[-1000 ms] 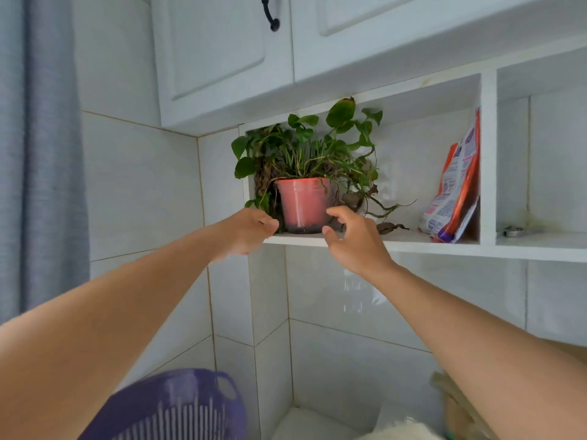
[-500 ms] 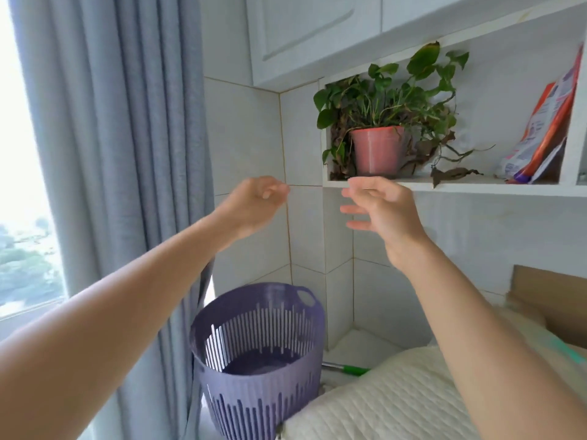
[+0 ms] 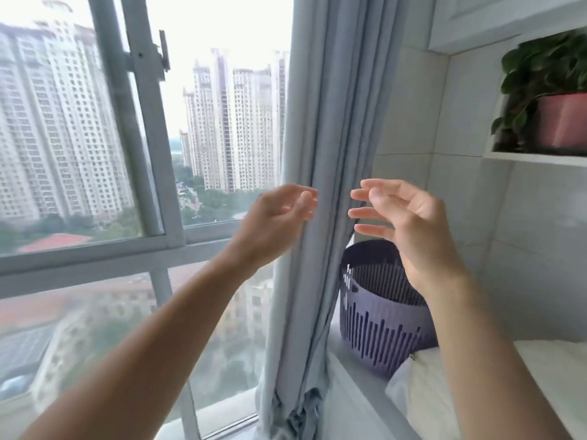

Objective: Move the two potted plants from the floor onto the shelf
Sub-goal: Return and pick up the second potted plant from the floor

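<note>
One plant shelved, both hands free for the second.

The left hand (image 3: pixel 279 217) and right hand (image 3: pixel 403 223) hang in mid-air, facing each other, fingers (image 3: pixel 368 195) loosely spread and lightly curled, holding nothing. Up and well to the right of the fingers, a pink pot (image 3: pixel 560 120) stands upright on the shelf (image 3: pixel 533 158), well apart from both hands. The second plant is out of view, presumably on the floor. Below the right fingers sits a purple basket (image 3: pixel 378 325); a curtain (image 3: pixel 317 154) hangs between the hands. Next, likely: turn down, find that pot, grip it with both hands.
</note>
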A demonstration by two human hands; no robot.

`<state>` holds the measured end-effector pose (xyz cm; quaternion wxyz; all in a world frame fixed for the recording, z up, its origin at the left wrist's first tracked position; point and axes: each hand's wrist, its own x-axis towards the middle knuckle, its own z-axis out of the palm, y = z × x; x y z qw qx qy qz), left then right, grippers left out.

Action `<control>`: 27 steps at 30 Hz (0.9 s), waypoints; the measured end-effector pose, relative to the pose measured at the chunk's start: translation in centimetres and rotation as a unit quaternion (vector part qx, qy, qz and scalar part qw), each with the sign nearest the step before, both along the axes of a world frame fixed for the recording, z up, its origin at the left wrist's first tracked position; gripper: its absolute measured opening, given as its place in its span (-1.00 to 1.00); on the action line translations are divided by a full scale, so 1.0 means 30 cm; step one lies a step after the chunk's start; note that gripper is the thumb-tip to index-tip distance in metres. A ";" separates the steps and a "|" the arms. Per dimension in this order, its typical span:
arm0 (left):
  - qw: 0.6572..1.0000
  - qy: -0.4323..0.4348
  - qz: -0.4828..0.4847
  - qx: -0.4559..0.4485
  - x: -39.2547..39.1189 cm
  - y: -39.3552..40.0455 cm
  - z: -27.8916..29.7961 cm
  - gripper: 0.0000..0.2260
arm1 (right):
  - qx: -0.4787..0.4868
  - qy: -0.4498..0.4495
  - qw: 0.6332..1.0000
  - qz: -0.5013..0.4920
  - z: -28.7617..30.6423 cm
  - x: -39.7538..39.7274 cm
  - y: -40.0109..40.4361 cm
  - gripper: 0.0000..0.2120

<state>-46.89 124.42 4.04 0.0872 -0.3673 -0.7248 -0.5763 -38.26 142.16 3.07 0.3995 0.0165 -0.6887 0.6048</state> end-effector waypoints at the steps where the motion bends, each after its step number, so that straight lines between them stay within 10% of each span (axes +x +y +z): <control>1: 1.000 -0.012 0.009 0.010 0.002 -0.069 -0.019 -0.81 | -0.001 -0.002 1.000 0.018 -0.016 -0.017 -0.062 -0.83; 12: 0.977 -0.083 0.195 0.023 0.045 -0.917 -0.229 -0.79 | -0.036 -0.087 0.967 0.238 -0.241 -0.240 -0.759 -0.83; 27: 0.857 -0.203 0.466 0.080 0.112 -1.556 -0.466 -0.78 | 0.005 -0.231 0.814 0.533 -0.488 -0.582 -1.508 -0.82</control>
